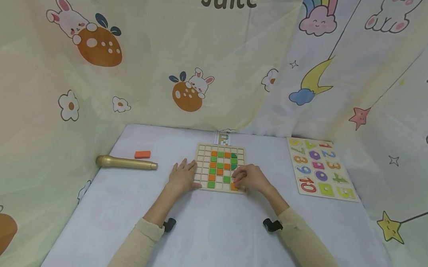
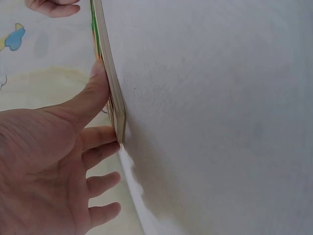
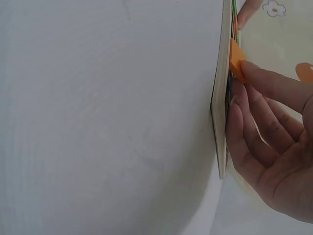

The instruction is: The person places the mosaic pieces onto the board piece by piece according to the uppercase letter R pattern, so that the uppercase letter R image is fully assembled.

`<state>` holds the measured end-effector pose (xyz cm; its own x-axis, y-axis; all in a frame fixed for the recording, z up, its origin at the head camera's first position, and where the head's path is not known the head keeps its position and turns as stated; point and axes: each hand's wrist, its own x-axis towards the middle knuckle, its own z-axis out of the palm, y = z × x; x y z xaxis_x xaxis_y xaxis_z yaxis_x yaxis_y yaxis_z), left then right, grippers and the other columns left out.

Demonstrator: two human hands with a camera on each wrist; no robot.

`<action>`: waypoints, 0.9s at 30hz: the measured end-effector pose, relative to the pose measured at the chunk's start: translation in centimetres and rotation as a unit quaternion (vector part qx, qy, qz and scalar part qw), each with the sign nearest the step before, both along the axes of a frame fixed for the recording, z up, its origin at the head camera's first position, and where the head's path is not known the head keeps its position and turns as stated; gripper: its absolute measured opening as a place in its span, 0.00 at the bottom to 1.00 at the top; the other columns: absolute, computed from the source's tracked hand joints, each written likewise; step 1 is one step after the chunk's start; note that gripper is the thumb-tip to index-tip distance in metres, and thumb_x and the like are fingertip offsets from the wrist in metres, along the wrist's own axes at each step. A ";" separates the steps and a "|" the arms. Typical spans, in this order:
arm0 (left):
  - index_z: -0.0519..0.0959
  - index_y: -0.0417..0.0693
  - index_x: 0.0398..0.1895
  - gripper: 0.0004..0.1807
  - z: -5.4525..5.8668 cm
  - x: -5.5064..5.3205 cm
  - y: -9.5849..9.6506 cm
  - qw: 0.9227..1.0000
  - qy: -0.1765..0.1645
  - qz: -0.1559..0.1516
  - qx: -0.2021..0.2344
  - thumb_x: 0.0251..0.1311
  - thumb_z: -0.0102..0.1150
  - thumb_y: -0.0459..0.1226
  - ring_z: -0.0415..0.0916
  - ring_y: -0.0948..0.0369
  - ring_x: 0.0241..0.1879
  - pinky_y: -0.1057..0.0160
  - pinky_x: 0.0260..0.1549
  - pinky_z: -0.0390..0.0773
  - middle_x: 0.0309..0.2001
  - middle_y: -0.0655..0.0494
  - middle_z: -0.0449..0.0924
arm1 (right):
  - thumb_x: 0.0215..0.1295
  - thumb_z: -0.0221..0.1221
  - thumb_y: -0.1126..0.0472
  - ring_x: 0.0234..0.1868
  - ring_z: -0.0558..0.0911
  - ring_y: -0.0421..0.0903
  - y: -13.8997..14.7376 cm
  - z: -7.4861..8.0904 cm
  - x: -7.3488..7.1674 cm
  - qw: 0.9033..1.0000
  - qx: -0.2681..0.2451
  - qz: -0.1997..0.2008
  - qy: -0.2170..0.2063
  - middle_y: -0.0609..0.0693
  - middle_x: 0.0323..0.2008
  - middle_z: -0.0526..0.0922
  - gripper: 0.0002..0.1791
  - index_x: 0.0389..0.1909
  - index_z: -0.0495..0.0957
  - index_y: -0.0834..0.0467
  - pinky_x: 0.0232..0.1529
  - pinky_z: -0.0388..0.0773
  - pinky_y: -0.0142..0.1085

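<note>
A wooden grid board (image 1: 200,180) lies on the table in front of me, with orange and green square tiles (image 1: 212,171) in several of its cells. My left hand (image 1: 181,178) rests at the board's left side, fingers spread. In the left wrist view its thumb (image 2: 93,93) lies against the near edge and the fingertips touch by the corner. At the near right corner my right hand (image 1: 253,178) pinches an orange tile (image 3: 236,59) between thumb and finger. That tile is tilted against the board's face. The right hand partly covers the board's right columns.
A small pattern card (image 1: 222,138) lies behind the board. On the left are a gold microphone (image 1: 126,162) and an orange block (image 1: 142,154). A number puzzle board (image 1: 313,187) lies at the right. Printed cloth walls (image 1: 149,47) stand behind and beside the white table (image 1: 213,237).
</note>
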<state>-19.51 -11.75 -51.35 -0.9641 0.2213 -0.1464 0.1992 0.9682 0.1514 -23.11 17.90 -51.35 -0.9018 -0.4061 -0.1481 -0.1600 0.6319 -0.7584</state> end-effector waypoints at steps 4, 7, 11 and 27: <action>0.62 0.42 0.80 0.55 0.1 0.1 0.1 1.000 0.006 -0.002 0.000 0.56 0.71 0.61 0.47 0.41 0.81 0.35 0.77 0.50 0.81 0.47 0.57 | 0.56 0.77 0.66 0.32 0.87 0.41 -0.1 -0.1 0.1 1.000 0.014 -0.006 0.005 0.44 0.29 0.89 0.13 0.42 0.87 0.56 0.39 0.82 0.36; 0.62 0.42 0.80 0.55 0.2 0.1 0.2 1.000 0.007 -0.004 0.001 0.57 0.71 0.61 0.47 0.41 0.81 0.35 0.77 0.50 0.81 0.47 0.57 | 0.55 0.77 0.68 0.32 0.87 0.42 -0.2 -0.2 0.3 1.000 0.015 -0.011 0.002 0.45 0.29 0.89 0.13 0.41 0.87 0.56 0.37 0.82 0.36; 0.62 0.42 0.80 0.54 0.3 0.1 0.3 1.000 0.004 -0.004 0.003 0.57 0.71 0.60 0.47 0.41 0.81 0.35 0.77 0.50 0.81 0.47 0.57 | 0.54 0.76 0.70 0.31 0.86 0.42 -0.2 0.0 0.5 1.000 0.015 -0.015 -0.004 0.46 0.29 0.89 0.15 0.42 0.87 0.57 0.35 0.82 0.35; 0.59 0.42 0.81 0.55 0.4 -0.6 -0.1 1.000 -0.019 -0.010 0.000 0.59 0.69 0.62 0.45 0.41 0.82 0.35 0.77 0.49 0.82 0.48 0.54 | 0.61 0.74 0.62 0.33 0.83 0.44 0.5 0.6 0.2 0.998 0.037 -0.035 0.043 0.44 0.30 0.87 0.12 0.45 0.88 0.56 0.33 0.80 0.37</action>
